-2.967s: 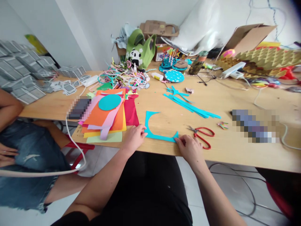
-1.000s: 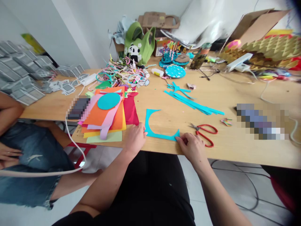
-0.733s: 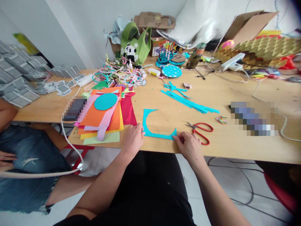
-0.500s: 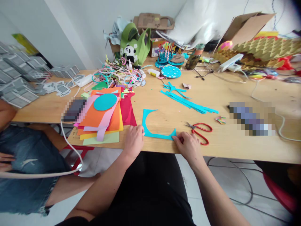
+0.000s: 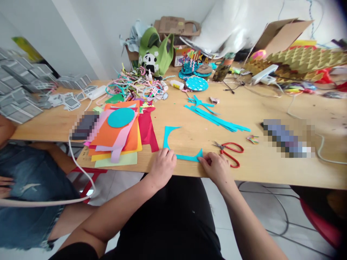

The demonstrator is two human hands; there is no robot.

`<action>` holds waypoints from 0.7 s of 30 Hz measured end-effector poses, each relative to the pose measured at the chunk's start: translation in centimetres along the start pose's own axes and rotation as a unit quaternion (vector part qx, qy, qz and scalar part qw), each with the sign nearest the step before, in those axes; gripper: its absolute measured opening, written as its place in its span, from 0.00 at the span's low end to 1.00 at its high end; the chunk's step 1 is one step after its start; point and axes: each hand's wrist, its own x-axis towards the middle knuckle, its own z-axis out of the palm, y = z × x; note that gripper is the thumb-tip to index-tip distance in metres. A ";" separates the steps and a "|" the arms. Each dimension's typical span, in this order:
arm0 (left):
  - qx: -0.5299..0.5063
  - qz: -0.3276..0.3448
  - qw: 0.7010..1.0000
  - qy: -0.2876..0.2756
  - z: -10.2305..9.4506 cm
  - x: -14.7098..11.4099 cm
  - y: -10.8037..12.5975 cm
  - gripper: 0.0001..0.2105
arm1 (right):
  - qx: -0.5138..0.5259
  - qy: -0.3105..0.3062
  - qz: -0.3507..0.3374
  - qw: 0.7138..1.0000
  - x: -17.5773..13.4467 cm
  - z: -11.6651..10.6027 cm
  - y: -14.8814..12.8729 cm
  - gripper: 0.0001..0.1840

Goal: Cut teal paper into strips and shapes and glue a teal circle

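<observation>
A blue felt scrap (image 5: 187,157) with a large rounded cut-out lies near the table's front edge. My left hand (image 5: 164,164) is closed over its lower left corner, fingers bent together and hiding that part. At the scrap's right end, my right hand (image 5: 217,165) pinches the tip between thumb and fingers. Just beyond my right hand are red-handled scissors (image 5: 232,147), lying on the table with their blades pointing left. Several blue strips (image 5: 214,117) lie farther back. To the left, a blue felt circle (image 5: 121,117) rests on a stack of coloured felt sheets (image 5: 127,146).
A heap of pipe cleaners (image 5: 132,85) lies behind the sheets, beside a green panda bag (image 5: 155,54). Two blurred-out devices, one a dark phone-like shape (image 5: 85,126), lie left and right. A white cable (image 5: 81,166) hangs off the left edge near a seated person (image 5: 35,180).
My left hand has slid right and slightly down, from the scrap's left edge onto its lower left corner. My right hand stays on the right tip.
</observation>
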 end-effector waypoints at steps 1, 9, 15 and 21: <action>0.000 0.007 1.000 -0.006 0.1 -0.3 0.1 0.09 | 0.001 -0.003 0.001 1.000 0.0 0.0 0.0 0.16; 0.023 -0.028 0.999 -0.002 0.6 -2.1 2.2 0.18 | -0.007 0.001 -0.006 1.000 0.3 0.1 0.2 0.18; -0.012 -0.031 0.999 -0.035 -0.2 -1.7 2.7 0.23 | -0.014 0.005 -0.015 1.000 0.2 0.2 0.3 0.20; -0.004 -0.035 0.998 -0.043 -0.3 -1.5 2.7 0.23 | -0.016 0.001 -0.004 1.000 0.2 0.2 0.2 0.18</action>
